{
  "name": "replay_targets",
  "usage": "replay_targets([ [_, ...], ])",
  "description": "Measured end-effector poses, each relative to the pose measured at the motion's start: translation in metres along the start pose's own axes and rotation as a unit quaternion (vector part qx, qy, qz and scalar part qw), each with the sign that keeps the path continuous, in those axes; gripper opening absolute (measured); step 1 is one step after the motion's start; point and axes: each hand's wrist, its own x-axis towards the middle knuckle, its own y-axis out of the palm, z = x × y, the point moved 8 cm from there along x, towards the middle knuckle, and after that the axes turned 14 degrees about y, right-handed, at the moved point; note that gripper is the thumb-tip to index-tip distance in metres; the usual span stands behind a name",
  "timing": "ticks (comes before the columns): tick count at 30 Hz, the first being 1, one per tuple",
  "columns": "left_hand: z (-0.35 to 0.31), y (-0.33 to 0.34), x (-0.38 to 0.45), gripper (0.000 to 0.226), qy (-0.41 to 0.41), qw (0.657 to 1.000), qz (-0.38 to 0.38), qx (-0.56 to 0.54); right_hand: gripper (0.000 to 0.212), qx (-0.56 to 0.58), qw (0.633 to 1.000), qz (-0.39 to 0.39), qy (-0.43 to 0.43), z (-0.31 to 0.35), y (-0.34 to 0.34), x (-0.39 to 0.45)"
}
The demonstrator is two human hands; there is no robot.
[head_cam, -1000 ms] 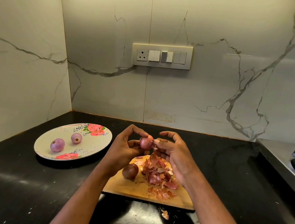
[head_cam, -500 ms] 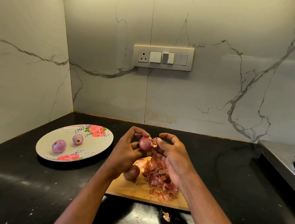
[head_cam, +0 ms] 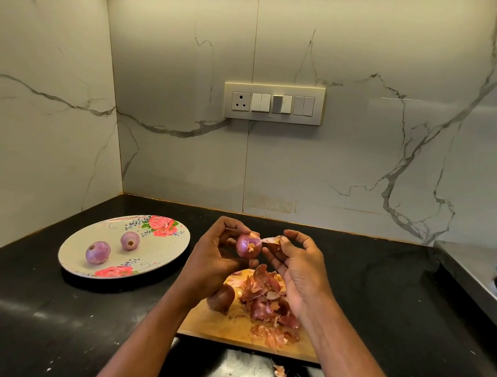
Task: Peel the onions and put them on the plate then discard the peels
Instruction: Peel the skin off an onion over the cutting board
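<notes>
My left hand [head_cam: 215, 257] grips a small purple onion [head_cam: 248, 245] above the wooden cutting board [head_cam: 221, 328]. My right hand [head_cam: 297, 265] pinches a strip of peel [head_cam: 272, 240] that still hangs on the onion's right side. An unpeeled brown onion [head_cam: 220, 298] lies on the board next to a heap of reddish peels [head_cam: 266, 306]. Two peeled onions [head_cam: 98, 252] [head_cam: 130, 240] sit on the floral plate [head_cam: 162, 249] to the left.
The black counter [head_cam: 31, 317] runs to the marble walls at left and back. A steel stove [head_cam: 489, 279] stands at the right edge. One loose peel scrap [head_cam: 280, 372] lies on the counter in front of the board. A switch panel [head_cam: 272, 102] is on the back wall.
My right hand has pulled a strip of peel away to the right of the onion. The onion has turned in my left hand, showing its root end.
</notes>
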Motion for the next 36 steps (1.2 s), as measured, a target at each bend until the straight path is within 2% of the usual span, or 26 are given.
replay_targets([
  [4, 0.001, -0.003, 0.0, 0.056, -0.01, 1.0, -0.007, -0.021, 0.02, -0.04, 0.999, -0.029, 0.007, 0.001, -0.013, 0.006],
  [6, 0.001, -0.005, 0.001, 0.056, -0.014, 0.999, -0.015, -0.027, 0.019, -0.18, 0.982, -0.056, -0.016, 0.004, -0.017, 0.006],
  [7, 0.002, -0.006, 0.001, 0.057, -0.017, 0.999, -0.017, -0.026, 0.019, -0.288, 0.954, -0.069, -0.047, 0.008, -0.016, 0.006],
  [9, 0.004, -0.007, 0.002, 0.058, -0.023, 0.999, -0.02, -0.017, 0.019, -0.465, 0.875, -0.076, -0.109, 0.011, -0.01, 0.005],
  [11, 0.005, -0.007, 0.001, 0.058, -0.028, 0.999, -0.02, -0.013, 0.018, -0.54, 0.825, -0.067, -0.154, 0.01, -0.002, 0.001],
  [12, 0.006, -0.007, 0.001, 0.058, -0.03, 0.999, -0.019, -0.013, 0.017, -0.541, 0.819, -0.062, -0.179, 0.012, 0.002, -0.002],
  [17, 0.007, -0.003, -0.001, 0.054, -0.039, 0.999, 0.016, -0.021, 0.018, -0.46, 0.842, -0.015, -0.282, 0.028, 0.02, -0.021],
  [21, 0.009, 0.003, -0.001, 0.056, -0.053, 0.996, 0.05, -0.044, 0.024, -0.483, 0.812, -0.012, -0.327, 0.027, 0.025, -0.026],
  [26, 0.013, 0.001, -0.001, 0.053, -0.057, 0.997, 0.03, -0.03, 0.026, -0.497, 0.775, -0.02, -0.39, 0.03, 0.027, -0.033],
  [36, 0.017, -0.001, 0.0, 0.05, -0.045, 0.997, 0.045, 0.034, 0.022, -0.537, 0.726, -0.006, -0.43, 0.028, 0.027, -0.036],
])
